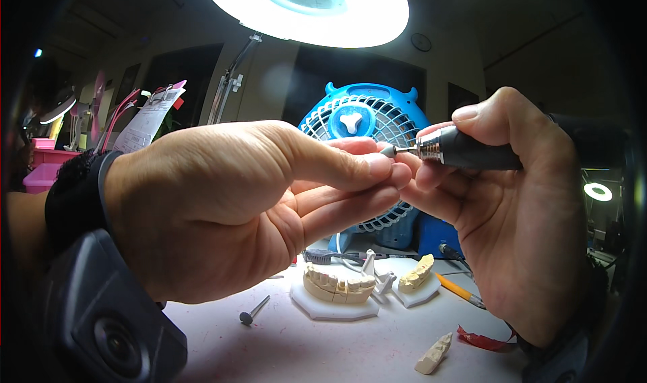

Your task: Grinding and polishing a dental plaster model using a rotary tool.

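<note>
- Bins [46, 177], pink, at the far left of the frame, beyond the forearm.
- Black wristband [74, 191] at mid-left; a dark camera unit [118, 342] sits below it at lower left.
- Clipboard [143, 123] with white sheets, tilted, upper left.
- Left grip [222, 208], left of centre: thumb and fingertips drawn close together beside the grey tip; whether they pinch it or anything else, I cannot tell.
- Wheel-shaped bit [247, 318] with a metal shank, lying loose on the pale counter [290, 356], lower left of centre.
- Ring lamp [377, 12], lit, across the top centre.
- Toothed model [339, 285], cream on a white base, lower centre — a dark brush [319, 256] lies behind it.
- Blue fan [411, 107] upright behind the hands, centre.
- Grey tip [388, 151] on a thin shank, mid-frame, pointing left from the handpiece.
- Second model [416, 274], yellowish on white, right of the first; a white hinge [381, 275] stands between.
- Plaster piece [434, 355] lying at lower right.
- Orange pencil-like tool [458, 289] slanting above it.
- Handpiece [478, 148], dark with a metal nose, nearly level, right of centre.
- Red strip [482, 340], lower right.
- Right grip [519, 208], right — clamped on the handpiece.
</note>
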Motion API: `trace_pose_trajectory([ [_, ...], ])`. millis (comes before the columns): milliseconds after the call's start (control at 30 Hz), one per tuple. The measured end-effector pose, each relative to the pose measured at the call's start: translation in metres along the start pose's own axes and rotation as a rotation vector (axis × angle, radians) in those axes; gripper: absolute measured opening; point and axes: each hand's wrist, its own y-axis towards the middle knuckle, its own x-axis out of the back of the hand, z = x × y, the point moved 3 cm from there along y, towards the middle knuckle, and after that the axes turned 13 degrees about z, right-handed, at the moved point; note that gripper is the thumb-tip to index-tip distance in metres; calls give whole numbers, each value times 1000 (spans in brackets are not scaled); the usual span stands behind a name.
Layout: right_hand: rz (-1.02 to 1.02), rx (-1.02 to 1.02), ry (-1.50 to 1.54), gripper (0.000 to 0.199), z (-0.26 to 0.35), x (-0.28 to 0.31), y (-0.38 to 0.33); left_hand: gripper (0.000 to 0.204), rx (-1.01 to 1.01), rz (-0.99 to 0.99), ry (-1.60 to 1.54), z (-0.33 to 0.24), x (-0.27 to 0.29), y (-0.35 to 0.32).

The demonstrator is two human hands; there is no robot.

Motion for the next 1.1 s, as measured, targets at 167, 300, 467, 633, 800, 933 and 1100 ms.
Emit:
trace_pose_trajectory([
  [167, -54, -28, -38, 26, -5, 13, 6, 45, 12, 26, -15, -1, 0, 2],
  [300, -86, -24, -18, 27, -6, 14, 8, 49, 21, 3, -2, -2, 2, 1],
  [467, -68, -32, 4, 28, 2, 2, 2, 57, 33, 27, -5, -1, 1, 0],
  [633, -25, -40, 23, 27, 1, 0, 3, 58, 8, -39, 55, -2, 1, -2],
  [800, -16, -67, 57, 27, -6, 9, 6, 58, -3, -16, 65, -2, 0, -1],
  [933, -2, -64, 55, 26, -10, 12, 7, 60, -6, 11, 50, -4, 1, 1],
  [1100, -24, -149, 94, 26, -5, 13, 15, 58, -8, 20, 76, -4, 0, 1],
])
